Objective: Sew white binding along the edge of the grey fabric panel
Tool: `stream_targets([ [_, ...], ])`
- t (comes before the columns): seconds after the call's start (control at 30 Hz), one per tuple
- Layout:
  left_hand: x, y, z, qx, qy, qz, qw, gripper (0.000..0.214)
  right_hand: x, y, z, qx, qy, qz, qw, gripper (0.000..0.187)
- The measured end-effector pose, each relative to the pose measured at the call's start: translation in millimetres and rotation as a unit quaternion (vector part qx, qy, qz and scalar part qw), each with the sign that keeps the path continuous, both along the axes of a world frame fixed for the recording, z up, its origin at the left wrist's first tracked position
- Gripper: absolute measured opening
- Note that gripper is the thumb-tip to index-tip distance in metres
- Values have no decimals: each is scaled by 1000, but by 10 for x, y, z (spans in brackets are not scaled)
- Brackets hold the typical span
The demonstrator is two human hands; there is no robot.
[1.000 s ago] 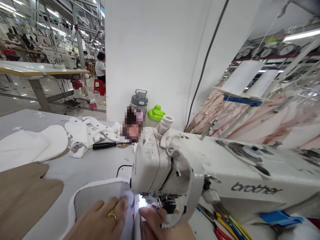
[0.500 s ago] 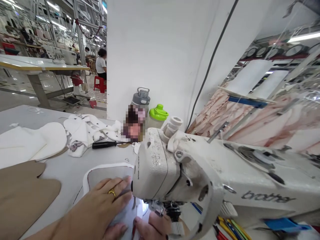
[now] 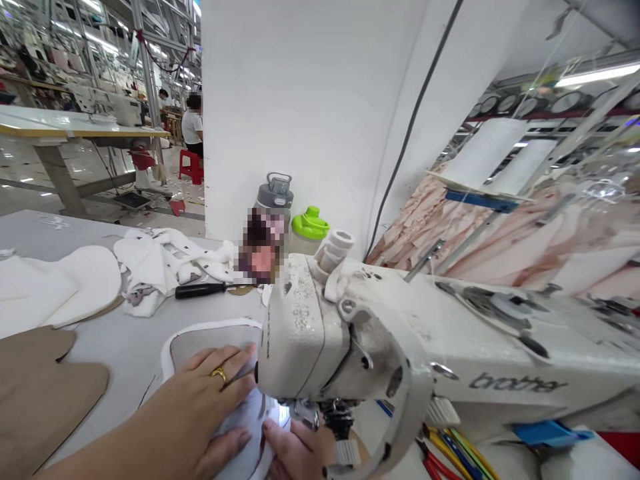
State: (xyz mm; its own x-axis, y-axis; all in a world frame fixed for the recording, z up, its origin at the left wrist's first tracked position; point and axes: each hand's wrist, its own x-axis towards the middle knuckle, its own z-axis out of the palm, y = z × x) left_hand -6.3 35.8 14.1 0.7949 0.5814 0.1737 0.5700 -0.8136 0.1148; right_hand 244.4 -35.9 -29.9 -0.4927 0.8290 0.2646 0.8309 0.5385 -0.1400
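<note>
One grey fabric panel [image 3: 197,341] is lying under the left hand [image 3: 197,403].
That hand is pressing flat, fingers slightly apart, inside a rounded white edging [image 3: 167,353]; the right hand [image 3: 300,448] is touching the panel's edge, whether pinching I cannot tell. A tabletop [image 3: 131,343] strip is separating the left hand from one curved brown piece [image 3: 50,377]; a hard machine head [image 3: 300,333] is crowding its right.

Grey worktop [image 3: 133,347] carries a Brother sewing machine [image 3: 480,333] at right. Grey fabric panel [image 3: 215,335], edged in white, lies beside the machine head. At left: brown fabric piece [image 3: 40,400]; overlapping white padded pieces [image 3: 95,277], brown material showing beneath. Farther back: crumpled white fabric scraps [image 3: 145,257], dark-spotted; black-handled hand tool [image 3: 200,291] nearby, handle leftward.
</note>
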Motion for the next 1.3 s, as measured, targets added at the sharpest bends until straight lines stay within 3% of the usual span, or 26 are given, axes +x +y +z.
stream_targets([
  [0.1, -10, 1, 42, -26, 9, 2, 1000, 38, -70, 44, -43, 29, 33, -23, 999, 30],
  [0.2, -5, 6, 76, -44, 9, 7, 999, 41, -111, 57, -33, 58, 36, -4, 998, 26],
  [0.37, 13, 14, 52, -64, 20, 20, 998, 42, -65, 68, 67, 50, 21, 2, 999, 23],
  [0.53, 22, 11, 0, -67, 30, 29, 997, 45, 2, 141, 303, -14, 125, 72, 989, 21],
  [0.7, 26, 30, 44, -71, 14, 29, 997, 44, 63, 145, 521, -134, 216, -14, 967, 25],
  [0.83, 44, 17, 31, -61, 7, 32, 998, 45, 105, 153, 560, -156, 214, -45, 963, 37],
  [0.97, 85, -19, -23, -57, 9, 49, 997, 46, 99, 147, 496, -120, 181, -7, 976, 25],
  [1.07, 82, -25, 21, -65, -2, 41, 997, 42, 9, 142, 334, -108, 140, 10, 984, 12],
  [1.17, 11, -19, 174, -100, -19, -40, 994, 29, -78, 138, 160, -102, 113, -14, 988, 11],
  [1.23, -58, -11, 289, -131, -14, -89, 987, 31, -76, 127, 93, -49, 72, 17, 996, 3],
  [1.3, -119, 2, 371, -147, -12, -99, 984, 34, -28, 107, 77, 19, 21, 65, 997, 20],
])
